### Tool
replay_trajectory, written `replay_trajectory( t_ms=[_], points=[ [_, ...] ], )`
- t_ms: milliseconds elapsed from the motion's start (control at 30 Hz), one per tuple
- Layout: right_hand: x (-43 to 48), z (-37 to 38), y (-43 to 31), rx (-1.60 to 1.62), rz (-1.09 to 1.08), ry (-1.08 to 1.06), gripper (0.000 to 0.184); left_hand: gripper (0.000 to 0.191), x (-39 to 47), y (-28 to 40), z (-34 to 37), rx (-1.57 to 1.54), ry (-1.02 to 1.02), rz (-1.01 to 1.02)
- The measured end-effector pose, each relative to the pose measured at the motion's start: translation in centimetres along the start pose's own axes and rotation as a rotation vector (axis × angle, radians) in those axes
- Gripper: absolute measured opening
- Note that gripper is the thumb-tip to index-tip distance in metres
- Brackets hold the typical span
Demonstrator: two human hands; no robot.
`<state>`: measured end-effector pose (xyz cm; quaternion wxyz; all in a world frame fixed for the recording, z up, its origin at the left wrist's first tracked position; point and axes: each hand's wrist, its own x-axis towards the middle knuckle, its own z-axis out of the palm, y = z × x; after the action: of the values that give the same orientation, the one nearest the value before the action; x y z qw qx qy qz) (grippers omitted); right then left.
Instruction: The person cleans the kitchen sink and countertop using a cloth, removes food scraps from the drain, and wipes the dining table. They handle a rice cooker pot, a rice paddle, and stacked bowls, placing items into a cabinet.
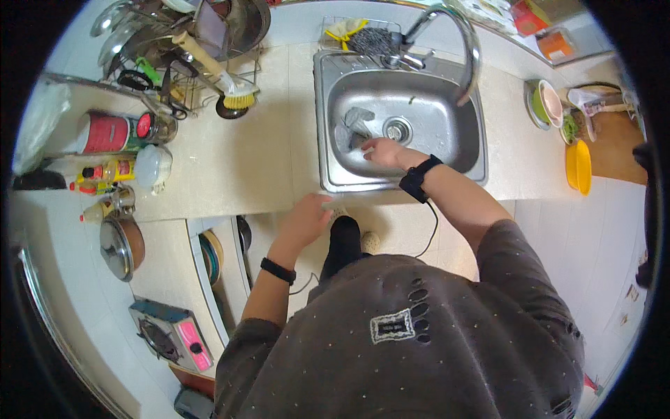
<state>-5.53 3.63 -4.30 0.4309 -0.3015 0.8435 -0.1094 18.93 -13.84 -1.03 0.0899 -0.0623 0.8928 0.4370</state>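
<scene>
My right hand [384,153] reaches into the stainless steel sink [442,123], its fingertips beside a crumpled translucent plastic bag [357,123] left of the drain strainer [396,131]. Whether the fingers touch the bag, I cannot tell. My left hand [310,216] is just off the counter's front edge near the sink's left front corner, holding nothing visible, fingers partly curled. A small green scrap [412,99] lies in the basin. Over its right side arches the chrome faucet [473,52]. A black wristband sits on each wrist.
A scrub brush [238,97] and utensils hang off a rack at the back left. Behind the sink, a wire basket holds a dark mesh scourer [371,42] and a yellow-edged cloth [345,31]. Bowls [549,103] and a yellow basket [578,167] stand right; a lidded pot [122,249] stands left.
</scene>
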Motion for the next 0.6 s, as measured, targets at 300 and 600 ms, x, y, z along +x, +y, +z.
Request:
replay_trajectory(
  t_ms=[300, 600],
  points=[
    [13.9, 2.2, 3.4, -0.068, 0.054, 0.013, 0.041, 0.030, 4.7, -2.9, -3.7, -0.069, -0.110, -0.024],
    [2.3, -1.6, 6.0, 0.634, 0.169, 0.579, 0.037, 0.034, 10.8, 1.1, -4.1, -0.476, -0.239, -0.145]
  ],
)
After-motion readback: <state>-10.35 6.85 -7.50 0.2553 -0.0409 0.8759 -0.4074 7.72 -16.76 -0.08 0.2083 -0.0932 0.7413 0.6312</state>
